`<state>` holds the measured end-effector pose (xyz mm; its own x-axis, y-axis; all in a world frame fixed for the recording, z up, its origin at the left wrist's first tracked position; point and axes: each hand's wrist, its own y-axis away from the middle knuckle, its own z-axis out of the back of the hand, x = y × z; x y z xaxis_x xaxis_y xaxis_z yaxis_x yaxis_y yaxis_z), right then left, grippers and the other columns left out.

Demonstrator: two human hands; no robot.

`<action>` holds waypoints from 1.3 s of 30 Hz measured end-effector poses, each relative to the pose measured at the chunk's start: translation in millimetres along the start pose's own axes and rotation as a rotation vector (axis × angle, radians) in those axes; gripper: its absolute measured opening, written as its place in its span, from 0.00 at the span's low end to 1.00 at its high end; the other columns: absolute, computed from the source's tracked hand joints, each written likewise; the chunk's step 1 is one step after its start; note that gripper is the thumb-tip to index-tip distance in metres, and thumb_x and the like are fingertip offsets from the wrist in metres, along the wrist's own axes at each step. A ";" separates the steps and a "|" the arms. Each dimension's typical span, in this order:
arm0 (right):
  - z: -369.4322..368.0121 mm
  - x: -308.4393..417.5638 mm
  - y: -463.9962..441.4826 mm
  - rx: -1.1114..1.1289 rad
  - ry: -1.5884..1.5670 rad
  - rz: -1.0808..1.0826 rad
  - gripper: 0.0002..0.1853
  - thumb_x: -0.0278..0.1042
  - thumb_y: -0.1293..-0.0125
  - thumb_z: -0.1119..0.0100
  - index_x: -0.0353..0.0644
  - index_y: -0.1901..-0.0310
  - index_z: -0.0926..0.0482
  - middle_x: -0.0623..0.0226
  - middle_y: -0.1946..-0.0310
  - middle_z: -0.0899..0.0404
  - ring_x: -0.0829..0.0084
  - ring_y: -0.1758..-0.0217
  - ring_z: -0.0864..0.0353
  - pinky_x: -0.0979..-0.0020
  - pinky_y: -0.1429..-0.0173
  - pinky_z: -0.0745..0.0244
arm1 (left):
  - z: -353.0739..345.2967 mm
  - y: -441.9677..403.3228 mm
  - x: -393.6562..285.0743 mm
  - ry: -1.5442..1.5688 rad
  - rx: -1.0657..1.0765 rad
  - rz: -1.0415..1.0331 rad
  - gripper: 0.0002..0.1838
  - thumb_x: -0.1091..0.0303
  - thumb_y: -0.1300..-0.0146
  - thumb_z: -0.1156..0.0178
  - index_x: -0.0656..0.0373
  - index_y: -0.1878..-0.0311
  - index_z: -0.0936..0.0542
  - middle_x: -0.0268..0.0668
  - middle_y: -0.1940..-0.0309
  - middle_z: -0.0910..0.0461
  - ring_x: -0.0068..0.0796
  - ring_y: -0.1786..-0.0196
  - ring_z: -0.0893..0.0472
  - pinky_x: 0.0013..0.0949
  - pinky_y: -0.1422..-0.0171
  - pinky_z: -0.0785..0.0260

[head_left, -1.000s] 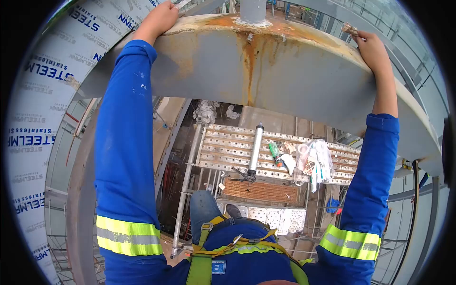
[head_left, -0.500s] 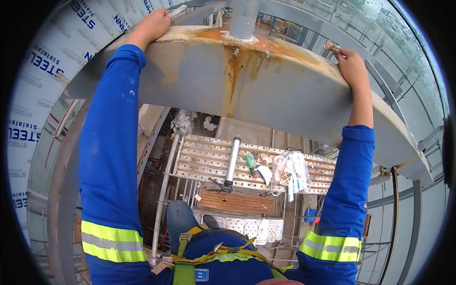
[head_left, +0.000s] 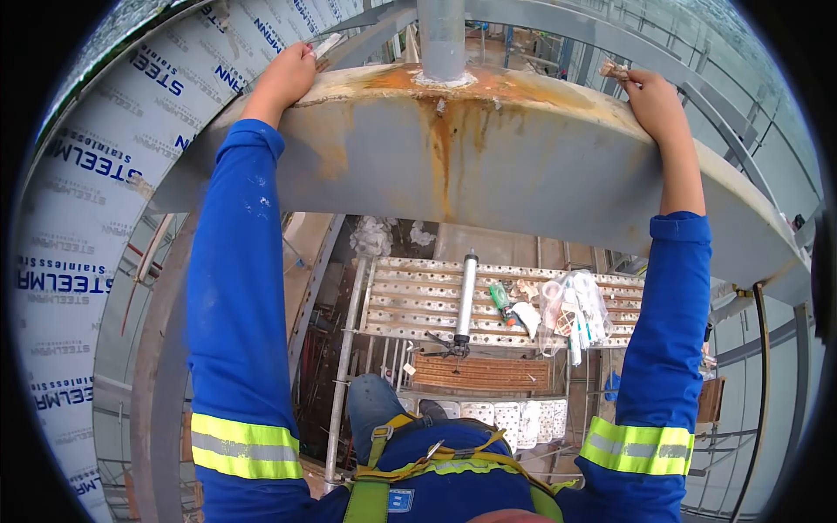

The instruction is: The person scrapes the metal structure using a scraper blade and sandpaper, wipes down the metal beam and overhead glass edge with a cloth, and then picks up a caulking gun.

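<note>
Well, in the head view both bare hands are raised at a curved, rust-streaked grey steel beam (head_left: 349, 166). The left hand (head_left: 286, 78) is closed on a thin whitish strip (head_left: 328, 45); the right hand (head_left: 656, 103) pinches a crumpled brown-and-white scrap (head_left: 614, 69), which sits past the beam's far top edge. Between them a round grey post (head_left: 443, 39) rises from the rusty top, leaving open ledge on either side. Below the beam's lower edge, room opens between the blue sleeves (head_left: 237, 296) down to a perforated metal platform (head_left: 410, 301), where a silver, black-ended tube gun (head_left: 467, 292) overhangs the near edge.
</note>
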<state>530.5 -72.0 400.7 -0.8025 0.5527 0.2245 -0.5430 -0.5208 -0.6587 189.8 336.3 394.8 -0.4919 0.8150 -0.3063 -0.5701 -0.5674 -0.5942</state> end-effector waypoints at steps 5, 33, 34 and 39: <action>-4.6 -9.2 -4.5 -0.035 0.026 0.054 0.15 0.39 0.31 0.45 0.45 0.49 0.14 0.47 0.58 0.15 0.42 0.52 0.18 0.52 0.46 0.23 | 2.9 -2.1 -1.3 0.047 0.020 0.048 0.19 0.59 0.28 0.50 0.66 0.50 0.21 0.57 0.53 0.16 0.56 0.48 0.18 0.46 0.40 0.29; -3.3 -8.3 -4.7 -0.025 0.034 0.065 0.16 0.39 0.31 0.44 0.44 0.49 0.14 0.46 0.57 0.15 0.42 0.52 0.18 0.52 0.46 0.23 | 5.6 5.7 -11.7 0.045 -0.017 -0.004 0.16 0.60 0.33 0.46 0.65 0.59 0.19 0.53 0.61 0.14 0.49 0.56 0.16 0.43 0.47 0.26; -4.2 -9.6 -5.0 -0.030 0.026 0.065 0.15 0.39 0.30 0.45 0.44 0.49 0.14 0.46 0.57 0.15 0.42 0.52 0.18 0.52 0.46 0.23 | 5.6 5.1 -12.3 0.047 -0.011 -0.003 0.16 0.60 0.33 0.46 0.66 0.60 0.19 0.53 0.61 0.14 0.49 0.56 0.16 0.43 0.47 0.26; 1.7 -1.1 -2.1 -0.008 0.005 0.064 0.15 0.40 0.29 0.46 0.45 0.48 0.14 0.46 0.56 0.16 0.42 0.51 0.19 0.52 0.46 0.24 | 3.6 5.6 -9.7 0.016 -0.054 -0.021 0.16 0.59 0.33 0.45 0.64 0.60 0.18 0.54 0.60 0.14 0.53 0.55 0.16 0.45 0.46 0.26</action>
<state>532.1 -72.6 403.0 -0.8344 0.5215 0.1783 -0.4885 -0.5503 -0.6772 189.0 324.8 397.1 -0.4689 0.8289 -0.3050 -0.5440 -0.5431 -0.6396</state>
